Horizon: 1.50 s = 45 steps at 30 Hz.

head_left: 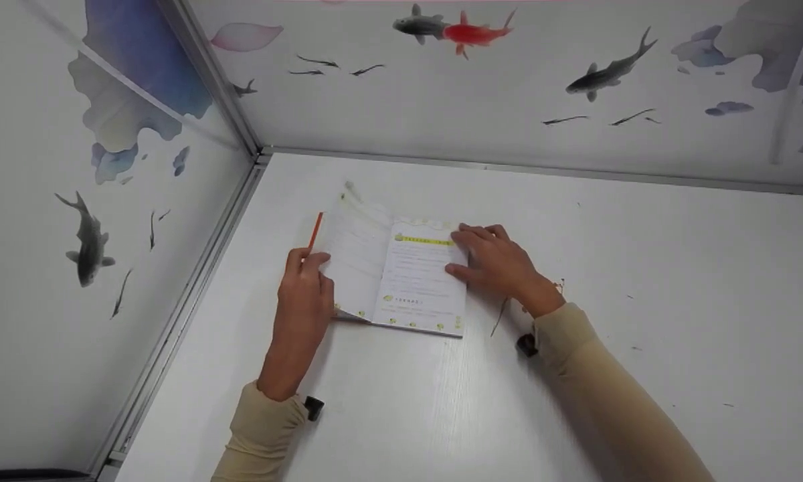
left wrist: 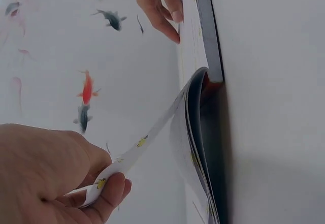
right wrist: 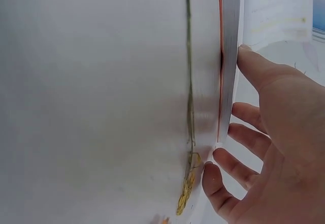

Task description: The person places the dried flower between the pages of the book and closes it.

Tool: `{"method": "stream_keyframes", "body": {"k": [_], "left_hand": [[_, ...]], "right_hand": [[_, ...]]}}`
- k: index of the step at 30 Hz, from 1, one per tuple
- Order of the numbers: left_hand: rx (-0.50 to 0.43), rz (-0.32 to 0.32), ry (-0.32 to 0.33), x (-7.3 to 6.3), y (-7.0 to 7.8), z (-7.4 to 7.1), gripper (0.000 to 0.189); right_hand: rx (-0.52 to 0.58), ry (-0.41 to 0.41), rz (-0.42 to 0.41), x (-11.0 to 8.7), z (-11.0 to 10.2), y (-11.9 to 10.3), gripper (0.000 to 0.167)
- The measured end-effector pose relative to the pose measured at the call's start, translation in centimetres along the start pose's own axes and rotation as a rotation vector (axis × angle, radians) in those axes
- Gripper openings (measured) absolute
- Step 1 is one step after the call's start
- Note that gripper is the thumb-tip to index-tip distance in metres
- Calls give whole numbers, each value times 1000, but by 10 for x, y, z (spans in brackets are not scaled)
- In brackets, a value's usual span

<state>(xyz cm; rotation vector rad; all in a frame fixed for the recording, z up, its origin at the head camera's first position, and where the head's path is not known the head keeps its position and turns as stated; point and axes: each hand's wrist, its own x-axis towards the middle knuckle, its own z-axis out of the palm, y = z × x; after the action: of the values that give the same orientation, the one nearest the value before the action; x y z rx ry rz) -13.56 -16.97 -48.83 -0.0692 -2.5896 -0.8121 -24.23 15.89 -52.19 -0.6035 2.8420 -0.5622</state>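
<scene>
An open book with yellow-trimmed printed pages lies on the white table. My left hand is at its left side. In the left wrist view, thumb and fingers of the left hand pinch a lifted page, raised above the curved leaves below. My right hand rests at the book's right edge, thumb on the page. The right wrist view shows the right hand with its fingers spread loosely along the book's page edges. Part of the orange cover shows beyond the left hand.
A dried plant sprig with yellow blossoms lies on the table just right of the book, partly under the right arm in the head view. Small bits are scattered farther right. Fish-printed panels stand behind and at the left.
</scene>
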Motion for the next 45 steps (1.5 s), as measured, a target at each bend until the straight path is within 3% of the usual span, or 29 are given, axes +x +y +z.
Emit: {"method": "stream_keyframes", "body": {"k": [9, 20, 24, 28, 34, 38, 41, 45], "left_hand": [[154, -160, -151, 3, -17, 13, 28], [183, -265, -272, 7, -22, 21, 27], [259, -224, -257, 11, -16, 19, 21], [311, -155, -243, 12, -3, 22, 34], [263, 64, -307, 11, 21, 42, 44], [251, 184, -356, 11, 26, 56, 48], [270, 202, -385, 10, 24, 62, 53], [300, 154, -414, 10, 21, 66, 59]], "right_hand": [[-6, 11, -16, 2, 0, 1, 75], [1, 3, -7, 3, -1, -4, 75], [-4, 8, -5, 3, -1, -5, 75], [-4, 7, -4, 2, -2, -4, 76], [5, 10, -10, 2, -1, -2, 75], [5, 12, -16, 1, 0, -1, 75], [2, 13, -20, 0, 1, 1, 75], [-1, 12, -18, 0, 2, 2, 76]]}}
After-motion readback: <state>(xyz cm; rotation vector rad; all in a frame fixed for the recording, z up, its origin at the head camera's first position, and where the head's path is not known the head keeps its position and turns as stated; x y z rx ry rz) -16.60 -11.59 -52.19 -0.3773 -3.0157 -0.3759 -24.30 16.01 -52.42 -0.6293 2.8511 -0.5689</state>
